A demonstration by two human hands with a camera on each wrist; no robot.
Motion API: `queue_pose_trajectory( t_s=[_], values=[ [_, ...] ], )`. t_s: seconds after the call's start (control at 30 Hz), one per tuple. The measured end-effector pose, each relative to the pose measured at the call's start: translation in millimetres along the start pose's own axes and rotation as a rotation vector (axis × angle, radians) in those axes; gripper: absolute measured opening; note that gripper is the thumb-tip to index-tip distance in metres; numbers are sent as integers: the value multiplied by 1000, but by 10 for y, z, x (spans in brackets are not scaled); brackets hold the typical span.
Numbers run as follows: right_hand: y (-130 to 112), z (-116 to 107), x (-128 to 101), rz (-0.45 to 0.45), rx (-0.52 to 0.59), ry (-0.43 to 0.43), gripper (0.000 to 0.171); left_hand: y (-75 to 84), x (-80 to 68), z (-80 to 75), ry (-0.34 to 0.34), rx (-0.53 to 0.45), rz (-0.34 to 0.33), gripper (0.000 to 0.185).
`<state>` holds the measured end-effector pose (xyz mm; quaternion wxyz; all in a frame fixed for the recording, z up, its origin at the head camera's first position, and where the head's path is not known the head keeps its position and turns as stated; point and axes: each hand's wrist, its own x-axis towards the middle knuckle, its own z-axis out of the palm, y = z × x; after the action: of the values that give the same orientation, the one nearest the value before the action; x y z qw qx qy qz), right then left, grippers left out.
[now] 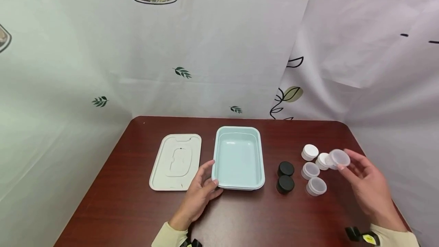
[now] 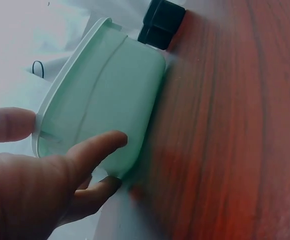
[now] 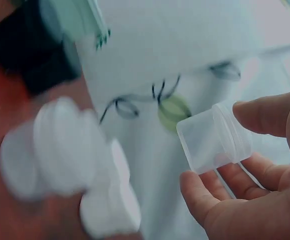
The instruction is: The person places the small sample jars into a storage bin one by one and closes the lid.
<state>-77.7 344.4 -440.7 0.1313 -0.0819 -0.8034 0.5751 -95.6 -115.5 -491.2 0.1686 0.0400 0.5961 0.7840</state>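
— While my right hand (image 1: 368,186) hovers off the table's right side, what's in it?

— A small clear plastic jar (image 1: 338,158), no lid on it. I pinch it between thumb and fingertips (image 3: 200,192), lifted clear of the table (image 1: 130,186), just above the cluster of little white jars (image 1: 313,170). In the right wrist view it lies tilted on its side in my grip, mouth pointing away from the palm.

— And the left?

— My left hand (image 1: 200,193) rests at the near left corner of the pale blue tray (image 1: 258,155). Fingers are relaxed and nearly straight, thumb against the rim, fingertips on the outer wall. The left wrist view is soft, so I can't say whether the lower fingers reach under the tray.

— Around it?

— A grey-white lid (image 1: 176,161) lies flat just left of the tray, beside my hand. Two black jars (image 1: 285,178) stand close together right of the tray, between it and the white ones. Four white jars sit on the wood there, some capped, though the blur hides which.
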Motion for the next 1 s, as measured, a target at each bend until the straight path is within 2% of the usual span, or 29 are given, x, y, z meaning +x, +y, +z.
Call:
queue_pose_trajectory(
  t_s=[0.2,0.33,0.5,0.63,0.83,1.0],
  values=[
    [-432,417,179,-150,-57,-152,55,40,-4,-17,-13,10,6,70],
    [-673,778,330,-203,-96,-261,55,45,-9,-33,-17,16,10,70],
    [-780,1252,560,-161,-59,-417,56,36,-19,-44,-22,-2,-19,70],
    [-776,1609,710,-135,-56,-498,54,13,-23,-50,-29,-21,-41,70],
    [-754,2063,828,-104,-128,-572,53,12,-31,-46,-33,-28,-50,70],
    [-736,2321,876,-105,-229,-602,52,40,-25,-37,-46,-25,-50,70]
  ],
)
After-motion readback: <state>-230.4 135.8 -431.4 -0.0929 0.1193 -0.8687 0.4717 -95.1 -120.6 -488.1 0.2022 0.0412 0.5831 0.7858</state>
